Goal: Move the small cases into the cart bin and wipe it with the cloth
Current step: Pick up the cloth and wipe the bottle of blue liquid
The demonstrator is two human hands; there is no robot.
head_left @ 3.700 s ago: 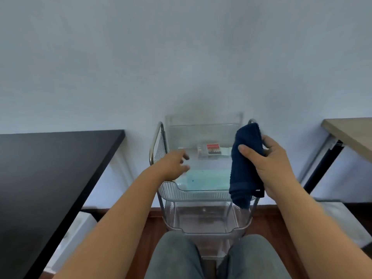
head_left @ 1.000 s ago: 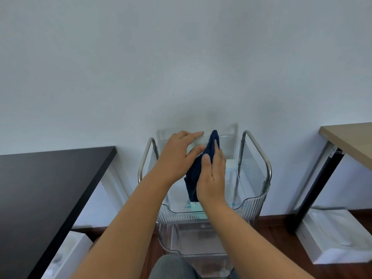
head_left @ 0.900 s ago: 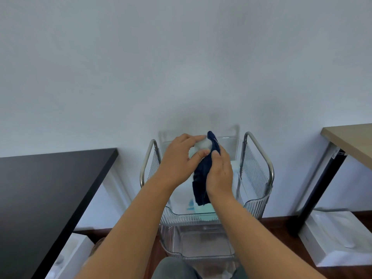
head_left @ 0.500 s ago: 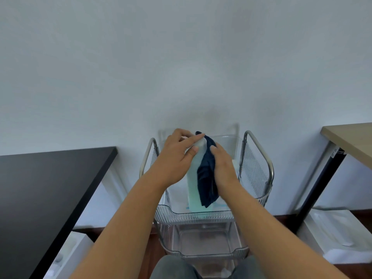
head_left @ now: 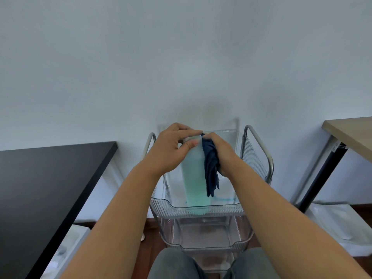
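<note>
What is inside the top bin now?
A pale green sheet stands in the top bin, held by the left hand; the cloth covers part. No cases visible.

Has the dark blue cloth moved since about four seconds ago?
Yes. The dark blue cloth has gone from beside the cart's right handle to mid-bin, where the right hand holds it against a pale green sheet.

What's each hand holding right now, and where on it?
Left hand pinches the top edge of the upright pale green panel. Right hand grips the dark blue cloth near its top; rest hangs.
</note>
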